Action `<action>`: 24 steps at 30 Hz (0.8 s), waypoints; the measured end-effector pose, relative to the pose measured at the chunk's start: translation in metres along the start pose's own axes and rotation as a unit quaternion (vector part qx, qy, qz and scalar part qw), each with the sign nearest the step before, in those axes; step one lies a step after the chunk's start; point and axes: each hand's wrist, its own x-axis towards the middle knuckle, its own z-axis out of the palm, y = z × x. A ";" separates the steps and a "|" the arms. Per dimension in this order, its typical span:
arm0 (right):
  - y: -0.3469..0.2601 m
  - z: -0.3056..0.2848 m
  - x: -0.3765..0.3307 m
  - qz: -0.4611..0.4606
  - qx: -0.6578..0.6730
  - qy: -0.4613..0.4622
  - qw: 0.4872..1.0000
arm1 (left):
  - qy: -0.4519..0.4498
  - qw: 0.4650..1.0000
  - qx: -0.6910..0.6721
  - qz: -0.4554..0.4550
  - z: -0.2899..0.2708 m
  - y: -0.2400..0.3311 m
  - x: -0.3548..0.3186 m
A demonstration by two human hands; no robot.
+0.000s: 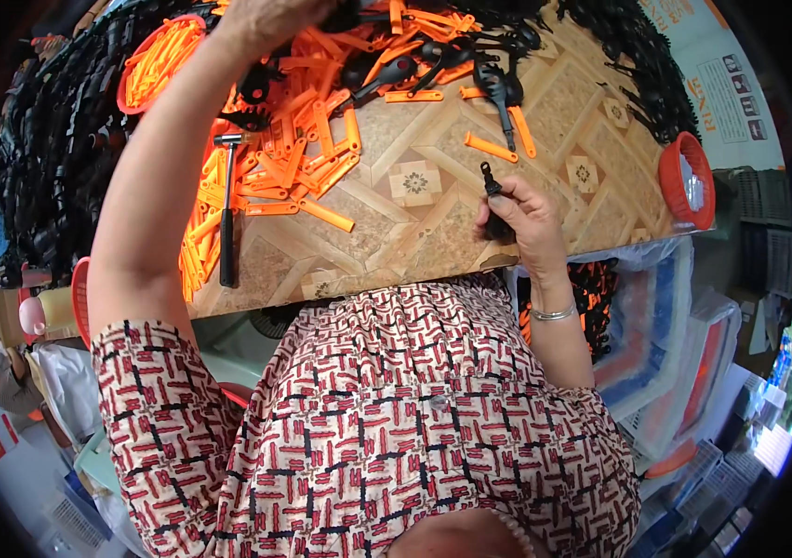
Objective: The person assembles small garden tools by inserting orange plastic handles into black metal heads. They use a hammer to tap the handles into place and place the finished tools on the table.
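Note:
My right hand (531,221) is closed around a small black plastic part (489,181), held upright above the near edge of the table; a ringed tip sticks up past the thumb. My left arm stretches to the far side, where my left hand (270,20) is over the pile of orange plastic strips (307,153). Its fingers are cut off by the upper edge, beside black pieces. Black rounded parts with handles (498,88) lie among the strips. One loose orange strip (491,147) is beyond my right hand.
A small black-handled hammer (227,219) lies by the strips. A red basket (123,82) of orange strips stands at far left, near heaped black parts (52,167). Another red basket (687,181) sits at the right edge, below a white carton (735,112). Clear plastic bags (642,325) hang beside the table.

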 end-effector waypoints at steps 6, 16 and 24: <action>-0.007 -0.014 0.018 -0.194 -0.271 0.115 0.936 | 0.047 0.991 0.039 -0.121 -0.010 -0.047 -0.011; 0.019 0.030 0.207 -0.189 -0.176 0.174 0.950 | -0.004 0.992 -0.127 0.011 -0.003 0.111 -0.063; -0.062 0.094 0.203 -0.379 -0.085 0.057 0.920 | 0.012 0.983 0.014 -0.181 -0.027 0.008 -0.066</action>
